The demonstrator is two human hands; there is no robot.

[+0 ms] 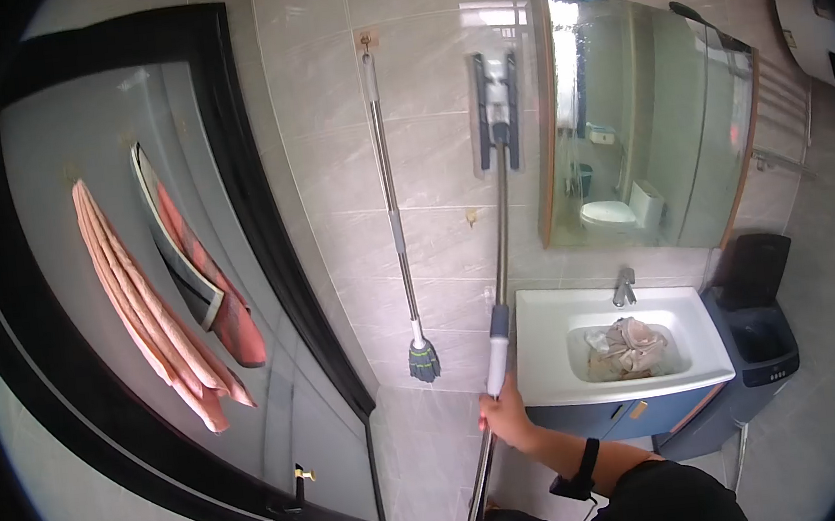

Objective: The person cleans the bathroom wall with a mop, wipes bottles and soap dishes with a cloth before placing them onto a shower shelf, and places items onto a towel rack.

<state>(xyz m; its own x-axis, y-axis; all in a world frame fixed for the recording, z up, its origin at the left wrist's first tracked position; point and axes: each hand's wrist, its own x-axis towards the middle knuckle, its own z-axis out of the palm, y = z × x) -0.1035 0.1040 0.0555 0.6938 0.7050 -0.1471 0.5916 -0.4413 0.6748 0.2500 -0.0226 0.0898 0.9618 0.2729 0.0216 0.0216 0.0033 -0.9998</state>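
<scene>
My right hand [505,419] is wrapped round the metal pole of a flat mop [497,112], just below its white and grey grip. The pole stands nearly upright, and the mop's head is raised against or close to the tiled wall, left of the mirror cabinet [626,130]. Below my hand the pole runs on down to the bottom edge of the view. My left hand is not visible. To the left, a second mop [424,358] with grey strands hangs from a wall hook.
A white sink [547,348] holding a bunched cloth [630,346] is at the right, with a faucet [624,287] behind it. Beside it stands a dark bin-like appliance [762,338] with its lid up. At the left, a pink towel [151,306] and another cloth [202,271] hang on a door [62,119].
</scene>
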